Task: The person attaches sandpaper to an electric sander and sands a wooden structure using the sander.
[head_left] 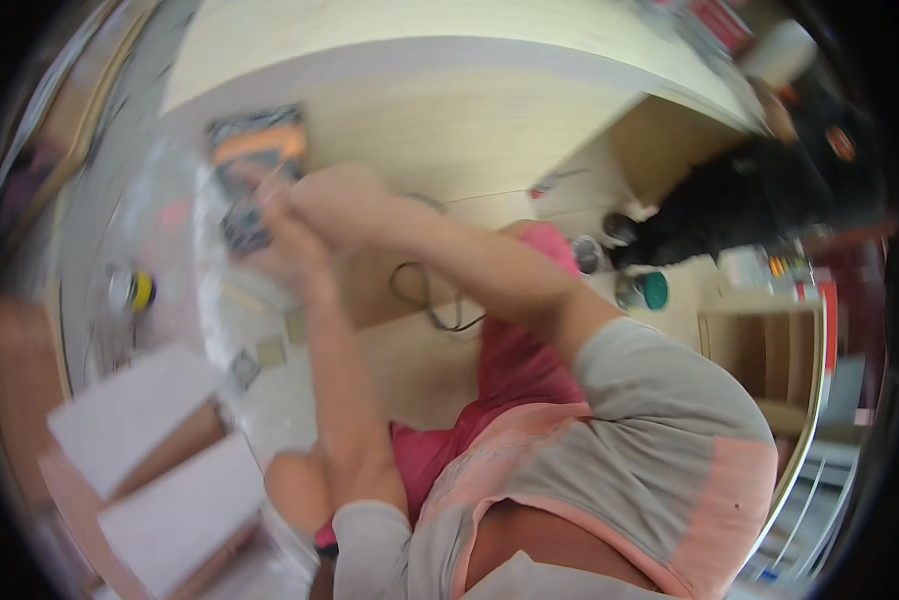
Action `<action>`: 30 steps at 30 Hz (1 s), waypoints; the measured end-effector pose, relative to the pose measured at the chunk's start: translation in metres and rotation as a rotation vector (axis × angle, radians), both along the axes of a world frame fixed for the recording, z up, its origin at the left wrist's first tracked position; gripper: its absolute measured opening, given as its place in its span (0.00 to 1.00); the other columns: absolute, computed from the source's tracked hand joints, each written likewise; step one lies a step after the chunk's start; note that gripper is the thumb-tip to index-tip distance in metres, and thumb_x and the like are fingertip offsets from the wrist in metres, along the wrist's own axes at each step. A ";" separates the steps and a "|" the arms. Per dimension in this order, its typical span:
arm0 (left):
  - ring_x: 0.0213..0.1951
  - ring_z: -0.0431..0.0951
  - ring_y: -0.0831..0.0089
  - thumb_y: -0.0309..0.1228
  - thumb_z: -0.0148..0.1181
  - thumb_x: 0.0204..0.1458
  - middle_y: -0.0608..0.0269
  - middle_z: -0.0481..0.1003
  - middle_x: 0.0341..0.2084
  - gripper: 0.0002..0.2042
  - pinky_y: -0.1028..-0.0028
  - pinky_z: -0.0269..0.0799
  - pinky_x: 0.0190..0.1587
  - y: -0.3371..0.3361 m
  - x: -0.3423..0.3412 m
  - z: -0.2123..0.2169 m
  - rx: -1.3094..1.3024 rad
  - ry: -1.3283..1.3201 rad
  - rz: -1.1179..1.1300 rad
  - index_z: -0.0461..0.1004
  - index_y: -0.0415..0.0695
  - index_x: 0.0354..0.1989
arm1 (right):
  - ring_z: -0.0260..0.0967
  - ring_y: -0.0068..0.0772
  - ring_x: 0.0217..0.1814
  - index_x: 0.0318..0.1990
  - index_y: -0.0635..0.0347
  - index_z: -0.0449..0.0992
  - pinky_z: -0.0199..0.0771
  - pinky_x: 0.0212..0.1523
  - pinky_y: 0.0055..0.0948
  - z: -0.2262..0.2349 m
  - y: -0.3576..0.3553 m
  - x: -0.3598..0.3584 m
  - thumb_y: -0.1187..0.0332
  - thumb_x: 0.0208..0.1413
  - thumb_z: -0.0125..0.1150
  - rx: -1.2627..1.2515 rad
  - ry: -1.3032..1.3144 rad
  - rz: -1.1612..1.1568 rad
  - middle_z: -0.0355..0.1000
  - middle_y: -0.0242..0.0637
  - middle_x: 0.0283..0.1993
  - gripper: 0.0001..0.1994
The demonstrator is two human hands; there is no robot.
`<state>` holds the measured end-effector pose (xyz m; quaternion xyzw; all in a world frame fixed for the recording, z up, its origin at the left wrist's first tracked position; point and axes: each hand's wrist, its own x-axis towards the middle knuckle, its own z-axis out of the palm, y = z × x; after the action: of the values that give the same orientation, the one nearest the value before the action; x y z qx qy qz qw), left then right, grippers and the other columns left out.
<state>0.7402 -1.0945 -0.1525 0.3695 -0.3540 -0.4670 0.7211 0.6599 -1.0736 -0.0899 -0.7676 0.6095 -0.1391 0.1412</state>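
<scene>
Head view, strongly blurred by motion: both hands meet over the pale wooden bench (530, 130), working at a clear plastic package (232, 215) that holds an orange-and-black item, probably a tool or meter, too smeared to identify. The package sits in the upper left of the frame, lifted or tilted just above the bench surface; whether it touches the bench cannot be told. Left hand (288, 240) rises on a near-vertical forearm from the lower edge, fingers closed on the package's lower right edge. Right hand (338, 205) comes in from the right on a forearm angled up and leftward, elbow bent, knuckles rounded over, clenched on the same edge just beside the left hand; exact fingertip placement is lost in blur. Judgement: this looks like prying or tearing the wrapping open, so it pays to keep both grips close together at the seam, pull apart evenly, and steady the package against the bench so its contents do not spring out. A black cable loop (432, 300) lies near the right forearm, worth keeping clear of. A yellow-and-black round object (140, 290) rests well to the left, apart from the hands.
</scene>
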 end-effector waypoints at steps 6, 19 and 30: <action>0.48 0.70 0.60 0.38 0.68 0.45 0.41 0.61 0.47 0.40 0.64 0.73 0.48 0.010 0.000 -0.006 0.075 -0.206 0.179 0.46 0.27 0.53 | 0.74 0.54 0.32 0.70 0.46 0.42 0.71 0.31 0.45 -0.029 -0.006 -0.003 0.60 0.52 0.56 -0.083 -0.219 0.068 0.75 0.47 0.31 0.39; 0.51 0.70 0.57 0.41 0.66 0.47 0.35 0.61 0.50 0.43 0.67 0.73 0.49 0.029 -0.020 0.009 0.193 -0.068 0.073 0.42 0.24 0.56 | 0.73 0.55 0.39 0.70 0.40 0.44 0.71 0.37 0.42 -0.021 0.008 -0.020 0.66 0.55 0.50 -0.029 -0.127 -0.002 0.75 0.48 0.41 0.35; 0.47 0.71 0.60 0.39 0.68 0.45 0.41 0.62 0.47 0.40 0.66 0.72 0.46 0.042 -0.043 0.007 0.051 -0.028 0.058 0.46 0.27 0.54 | 0.73 0.52 0.30 0.69 0.34 0.45 0.69 0.31 0.43 0.014 0.023 -0.039 0.66 0.52 0.53 -0.050 0.122 -0.003 0.75 0.46 0.29 0.37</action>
<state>0.6976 -1.0528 -0.1459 0.4043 -0.3415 -0.4495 0.7197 0.6208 -1.0509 -0.0762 -0.7771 0.6143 -0.1073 0.0845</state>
